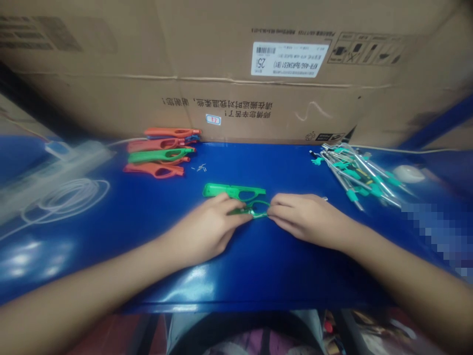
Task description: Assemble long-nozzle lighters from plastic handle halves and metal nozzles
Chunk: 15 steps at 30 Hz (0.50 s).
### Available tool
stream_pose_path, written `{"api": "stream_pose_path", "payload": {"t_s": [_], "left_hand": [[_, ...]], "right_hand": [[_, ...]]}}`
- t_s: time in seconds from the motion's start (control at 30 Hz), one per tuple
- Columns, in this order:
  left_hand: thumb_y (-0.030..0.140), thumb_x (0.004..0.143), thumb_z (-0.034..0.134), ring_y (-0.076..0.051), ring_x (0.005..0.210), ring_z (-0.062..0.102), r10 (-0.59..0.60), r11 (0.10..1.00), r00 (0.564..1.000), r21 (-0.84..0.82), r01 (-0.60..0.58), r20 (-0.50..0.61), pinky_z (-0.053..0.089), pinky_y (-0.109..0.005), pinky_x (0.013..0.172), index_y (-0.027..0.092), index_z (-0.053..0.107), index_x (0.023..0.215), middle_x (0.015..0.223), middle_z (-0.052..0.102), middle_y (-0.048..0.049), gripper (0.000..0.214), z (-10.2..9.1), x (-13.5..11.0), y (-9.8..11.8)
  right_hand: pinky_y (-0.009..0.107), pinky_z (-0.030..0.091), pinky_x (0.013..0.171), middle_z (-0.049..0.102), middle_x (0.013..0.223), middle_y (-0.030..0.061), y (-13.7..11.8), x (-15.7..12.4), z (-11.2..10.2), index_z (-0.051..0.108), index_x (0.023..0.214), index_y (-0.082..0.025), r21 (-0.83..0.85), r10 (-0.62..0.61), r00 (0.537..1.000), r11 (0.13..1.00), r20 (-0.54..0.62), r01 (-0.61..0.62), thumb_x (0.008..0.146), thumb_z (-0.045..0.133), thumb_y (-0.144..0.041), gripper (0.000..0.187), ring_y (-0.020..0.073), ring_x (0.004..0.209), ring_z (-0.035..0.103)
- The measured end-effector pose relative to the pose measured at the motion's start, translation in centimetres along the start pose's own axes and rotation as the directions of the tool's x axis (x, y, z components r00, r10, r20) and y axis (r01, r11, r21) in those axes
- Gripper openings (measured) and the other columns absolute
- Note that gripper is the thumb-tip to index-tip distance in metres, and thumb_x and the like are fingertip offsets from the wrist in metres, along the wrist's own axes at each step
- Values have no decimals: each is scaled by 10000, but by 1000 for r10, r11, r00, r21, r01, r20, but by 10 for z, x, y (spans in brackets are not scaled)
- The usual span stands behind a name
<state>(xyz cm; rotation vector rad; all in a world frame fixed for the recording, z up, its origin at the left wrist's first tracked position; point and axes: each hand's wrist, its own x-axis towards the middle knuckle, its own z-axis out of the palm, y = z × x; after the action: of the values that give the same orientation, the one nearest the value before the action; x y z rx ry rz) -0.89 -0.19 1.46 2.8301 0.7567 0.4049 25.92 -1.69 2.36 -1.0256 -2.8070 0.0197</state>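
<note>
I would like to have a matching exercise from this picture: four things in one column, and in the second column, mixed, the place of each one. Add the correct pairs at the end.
Things
1. Nearer green piece
2. Metal rods with teal parts
3. Coiled white cable
4. White printed label

Places
A. Upside down on the cardboard
B. Heaped on the right side of the blue table
C. Between the left hand and the right hand
D. Looped at the far left

Pairs: 1-C, 2-B, 3-D, 4-A
</note>
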Motion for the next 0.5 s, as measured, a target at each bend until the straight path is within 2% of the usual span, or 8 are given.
{"api": "stream_pose_path", "payload": {"t_s": [0.23,0.5], "left_hand": [[131,989,451,-272,1098,575,2,1000,1000,8,-2,-1,553,-458,922,225,675,1292,1245,655,-120,388,0,0,0],[124,988,453,-267,1128,570,-5,1000,1000,-7,5,7,540,-458,950,233,660,1308,1261,650,-111,396,0,0,0]], "right_hand": [[274,416,627,704,991,67,-1,0,-2,714,928,-195,-1,16,999,1000,-37,-16,990,503,-203,221,177,824,647],[273,431,652,722,990,61,-1,-1,-6,713,979,-202,12,4,999,1000,-32,-4,1005,490,-221,226,171,833,659]]}}
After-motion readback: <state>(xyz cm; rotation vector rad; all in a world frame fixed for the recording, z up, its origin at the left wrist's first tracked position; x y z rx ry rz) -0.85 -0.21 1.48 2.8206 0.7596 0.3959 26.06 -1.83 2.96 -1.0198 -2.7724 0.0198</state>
